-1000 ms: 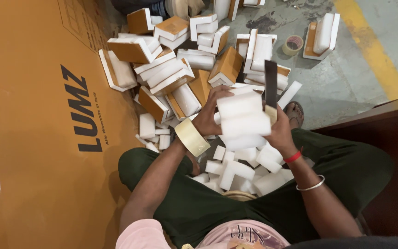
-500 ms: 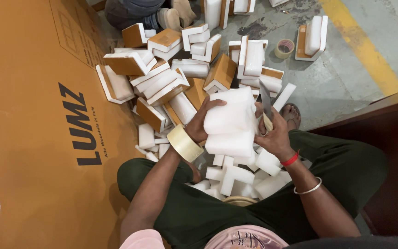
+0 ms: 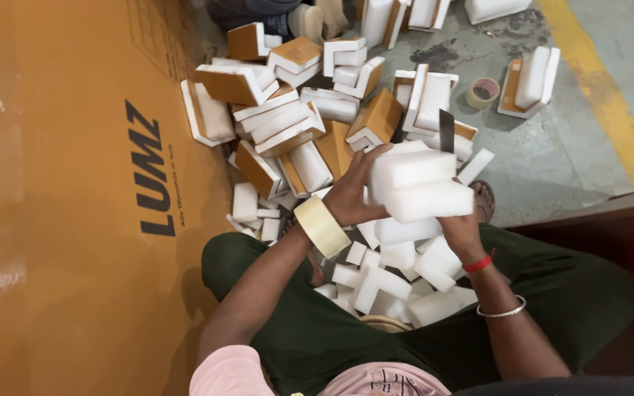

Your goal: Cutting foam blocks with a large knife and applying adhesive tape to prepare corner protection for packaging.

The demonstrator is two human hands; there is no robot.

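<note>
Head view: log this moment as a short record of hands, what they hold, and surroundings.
left hand: grips the side of the white foam blocks
left wrist: tape roll worn like a bangle
right hand: supports the foam blocks from below; a dark blade stands up behind them
lap: loose white foam offcuts
floor ahead: pile of foam-and-cardboard corner pieces; second tape roll
left side: large brown carton

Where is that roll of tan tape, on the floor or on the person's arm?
On the arm. The tan tape roll circles the left wrist like a bracelet, while the left hand presses white foam blocks.
</note>
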